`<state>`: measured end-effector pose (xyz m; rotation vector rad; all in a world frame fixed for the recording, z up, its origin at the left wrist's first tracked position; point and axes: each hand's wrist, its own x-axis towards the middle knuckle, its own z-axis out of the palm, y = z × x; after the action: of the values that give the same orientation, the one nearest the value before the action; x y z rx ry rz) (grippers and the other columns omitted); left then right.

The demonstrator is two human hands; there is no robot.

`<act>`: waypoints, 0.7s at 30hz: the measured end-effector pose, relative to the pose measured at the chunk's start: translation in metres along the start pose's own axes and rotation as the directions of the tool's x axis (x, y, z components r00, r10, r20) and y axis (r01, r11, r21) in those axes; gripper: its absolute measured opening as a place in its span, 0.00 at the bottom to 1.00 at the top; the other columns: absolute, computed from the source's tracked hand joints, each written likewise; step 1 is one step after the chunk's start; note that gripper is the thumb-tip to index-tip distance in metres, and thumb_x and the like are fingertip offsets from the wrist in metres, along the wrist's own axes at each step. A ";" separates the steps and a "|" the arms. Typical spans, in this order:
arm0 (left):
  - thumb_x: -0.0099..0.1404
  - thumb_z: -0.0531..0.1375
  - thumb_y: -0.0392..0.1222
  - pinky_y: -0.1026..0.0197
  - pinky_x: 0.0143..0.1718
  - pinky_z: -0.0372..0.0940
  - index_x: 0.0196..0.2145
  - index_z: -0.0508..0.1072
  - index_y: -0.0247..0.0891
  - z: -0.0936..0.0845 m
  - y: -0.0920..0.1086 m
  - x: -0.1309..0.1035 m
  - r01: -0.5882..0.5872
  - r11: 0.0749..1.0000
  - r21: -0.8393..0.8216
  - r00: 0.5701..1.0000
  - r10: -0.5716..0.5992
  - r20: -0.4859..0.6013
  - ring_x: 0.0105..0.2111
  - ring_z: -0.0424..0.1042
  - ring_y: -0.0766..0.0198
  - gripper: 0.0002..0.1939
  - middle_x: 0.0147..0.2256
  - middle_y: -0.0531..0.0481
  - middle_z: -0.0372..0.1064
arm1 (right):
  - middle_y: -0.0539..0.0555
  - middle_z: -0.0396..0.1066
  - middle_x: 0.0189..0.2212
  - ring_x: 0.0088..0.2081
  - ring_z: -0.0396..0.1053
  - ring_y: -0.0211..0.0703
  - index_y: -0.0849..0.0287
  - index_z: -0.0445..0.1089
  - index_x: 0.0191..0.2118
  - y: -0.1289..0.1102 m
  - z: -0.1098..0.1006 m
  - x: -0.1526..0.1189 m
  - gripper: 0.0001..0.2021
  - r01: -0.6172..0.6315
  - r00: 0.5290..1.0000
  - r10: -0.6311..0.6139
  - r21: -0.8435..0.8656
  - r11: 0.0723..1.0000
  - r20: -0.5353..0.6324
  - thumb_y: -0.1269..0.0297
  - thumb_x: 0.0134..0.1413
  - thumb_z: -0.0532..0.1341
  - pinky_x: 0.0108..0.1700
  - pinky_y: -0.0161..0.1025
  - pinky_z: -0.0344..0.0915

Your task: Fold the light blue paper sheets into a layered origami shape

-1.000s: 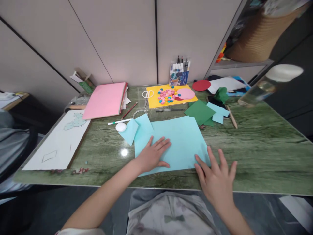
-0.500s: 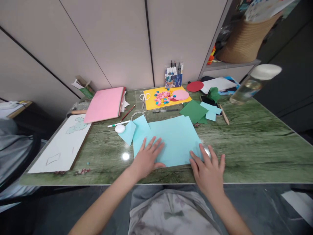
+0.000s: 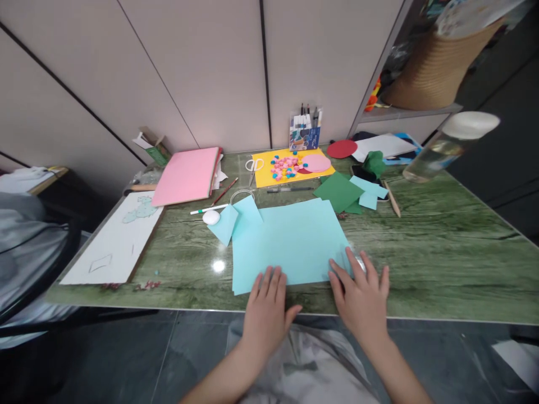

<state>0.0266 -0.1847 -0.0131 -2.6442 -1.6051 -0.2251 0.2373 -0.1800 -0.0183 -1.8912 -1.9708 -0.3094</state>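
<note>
Open, separate hands (image 3: 266, 310) touch blue paper (image 3: 292, 238), with scissors (image 3: 254, 165) and pen (image 3: 289, 190) beyond.

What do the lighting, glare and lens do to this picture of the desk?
In the head view, a bright glare spot sits on the green tabletop left of the light blue paper, another by the right hand; the clear bottle leans outward, likely wide-angle stretch; the small print on the marker pack is too soft to read; the far right is dark.
</note>
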 end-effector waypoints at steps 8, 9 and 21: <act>0.70 0.48 0.55 0.42 0.57 0.58 0.54 0.70 0.36 -0.009 -0.009 -0.009 0.036 0.999 0.038 0.997 -0.033 -0.072 0.60 0.61 0.47 0.26 0.58 0.43 0.65 | 0.61 0.62 0.59 0.61 0.54 0.66 0.55 0.73 0.46 0.002 0.000 0.000 0.11 0.004 0.999 -0.004 -0.012 1.000 -0.035 0.63 0.60 0.57 0.56 0.74 0.48; 0.70 0.48 0.55 0.41 0.57 0.58 0.54 0.70 0.36 -0.008 -0.009 -0.008 0.039 0.999 0.029 0.996 -0.037 -0.077 0.60 0.61 0.46 0.25 0.58 0.43 0.65 | 0.62 0.62 0.59 0.61 0.54 0.66 0.55 0.73 0.47 0.001 -0.001 -0.001 0.12 -0.001 1.000 0.000 -0.023 1.000 -0.027 0.63 0.60 0.57 0.56 0.74 0.48; 0.70 0.52 0.44 0.38 0.56 0.54 0.54 0.70 0.43 -0.006 -0.015 -0.013 0.138 0.980 -0.144 0.980 -0.156 -0.122 0.61 0.57 0.45 0.17 0.58 0.43 0.64 | 0.56 0.59 0.62 0.63 0.52 0.62 0.46 0.70 0.53 -0.079 -0.004 -0.001 0.16 0.168 0.965 -0.203 0.200 0.965 0.169 0.63 0.63 0.53 0.58 0.69 0.51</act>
<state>0.0064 -0.1901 -0.0094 -2.5414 -1.8026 -0.5216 0.1593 -0.1879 -0.0069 -1.6749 -2.2230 0.0043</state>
